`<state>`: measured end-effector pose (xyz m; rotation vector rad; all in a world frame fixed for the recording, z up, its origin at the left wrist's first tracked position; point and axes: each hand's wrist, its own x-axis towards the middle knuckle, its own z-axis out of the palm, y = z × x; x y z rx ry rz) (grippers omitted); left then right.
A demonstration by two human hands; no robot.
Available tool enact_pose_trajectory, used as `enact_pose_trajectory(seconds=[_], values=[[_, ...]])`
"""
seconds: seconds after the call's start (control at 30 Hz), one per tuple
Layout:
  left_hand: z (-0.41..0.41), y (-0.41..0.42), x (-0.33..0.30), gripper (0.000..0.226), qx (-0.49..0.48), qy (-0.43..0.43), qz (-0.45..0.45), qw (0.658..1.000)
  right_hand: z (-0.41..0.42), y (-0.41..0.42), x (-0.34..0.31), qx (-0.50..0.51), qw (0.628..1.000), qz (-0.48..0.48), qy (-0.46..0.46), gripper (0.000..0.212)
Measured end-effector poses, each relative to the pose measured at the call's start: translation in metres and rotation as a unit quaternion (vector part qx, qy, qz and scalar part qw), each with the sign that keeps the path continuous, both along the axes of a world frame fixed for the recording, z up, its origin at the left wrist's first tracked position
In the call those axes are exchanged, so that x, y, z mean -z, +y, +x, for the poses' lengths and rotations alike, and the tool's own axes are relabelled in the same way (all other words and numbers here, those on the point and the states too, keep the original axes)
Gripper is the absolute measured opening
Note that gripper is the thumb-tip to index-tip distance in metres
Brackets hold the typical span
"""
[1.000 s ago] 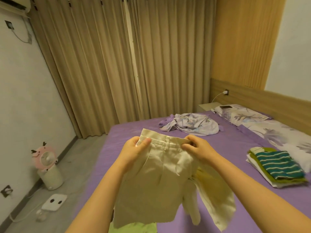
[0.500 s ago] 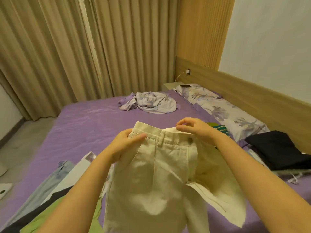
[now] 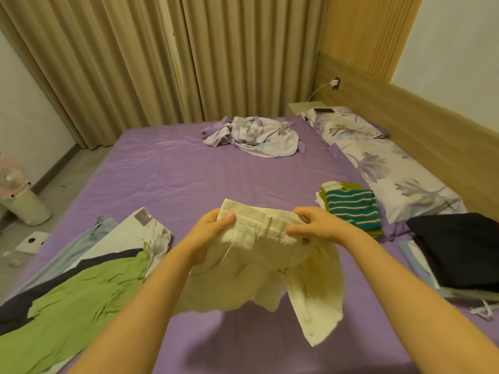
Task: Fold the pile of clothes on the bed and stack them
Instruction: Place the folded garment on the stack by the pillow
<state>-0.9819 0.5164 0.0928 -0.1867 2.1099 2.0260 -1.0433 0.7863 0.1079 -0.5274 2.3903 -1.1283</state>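
Cream shorts held above the bed's near edge, left hand and right hand both pinching the waistband, folded striped stack toward the right edge, green garment at the near left corner

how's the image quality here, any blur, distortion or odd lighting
Head view: warm, yellowish indoor light, no harsh glare; the cream shorts held up by the left hand and right hand cast a soft shadow on the purple bedsheet. Head view: wide-angle bending bows the curtains and headboard toward the edges. Head view: corners look soft, centre fairly sharp.
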Motion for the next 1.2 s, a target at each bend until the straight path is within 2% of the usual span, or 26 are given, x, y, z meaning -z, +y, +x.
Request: enact_pose_trajectory(seconds=[0.07,0.2,0.37,0.47,0.57,0.67,0.73,0.9,1.0,1.2], values=[[0.000,0.005,-0.003,0.019,0.004,-0.012,0.008,1.000,-0.002,0.004,0.005,-0.002,1.000,-0.016,0.001,0.043],[-0.002,0.004,-0.009,0.025,0.014,-0.033,0.005,0.999,-0.010,0.006,0.011,-0.033,0.999,-0.016,-0.008,0.043],[-0.010,-0.017,-0.019,0.022,0.004,-0.077,0.014,0.997,-0.030,-0.010,0.002,-0.062,0.995,-0.038,-0.070,0.044],[-0.026,-0.038,-0.021,0.019,0.000,-0.110,0.001,0.994,-0.051,-0.031,-0.007,-0.090,0.991,0.006,-0.098,0.033],[-0.047,-0.053,-0.001,0.020,-0.028,-0.147,-0.002,0.989,-0.076,-0.055,0.003,-0.076,0.990,0.051,-0.106,0.036],[-0.069,-0.068,0.053,0.021,-0.065,-0.167,-0.048,0.983,-0.105,-0.086,0.046,-0.048,0.986,0.126,-0.097,0.026],[-0.077,-0.076,0.101,0.024,-0.081,-0.182,-0.088,0.976,-0.118,-0.108,0.092,-0.033,0.979,0.158,-0.121,0.017],[-0.099,-0.102,0.210,0.020,-0.116,-0.211,-0.131,0.962,-0.142,-0.161,0.206,0.045,0.967,0.221,-0.117,0.017],[-0.124,-0.119,0.247,0.027,-0.154,-0.190,-0.146,0.958,-0.161,-0.192,0.252,0.063,0.962,0.255,-0.071,0.007],[-0.183,-0.152,0.288,0.027,-0.164,-0.153,-0.153,0.963,-0.207,-0.227,0.309,0.062,0.950,0.306,0.024,0.021]])
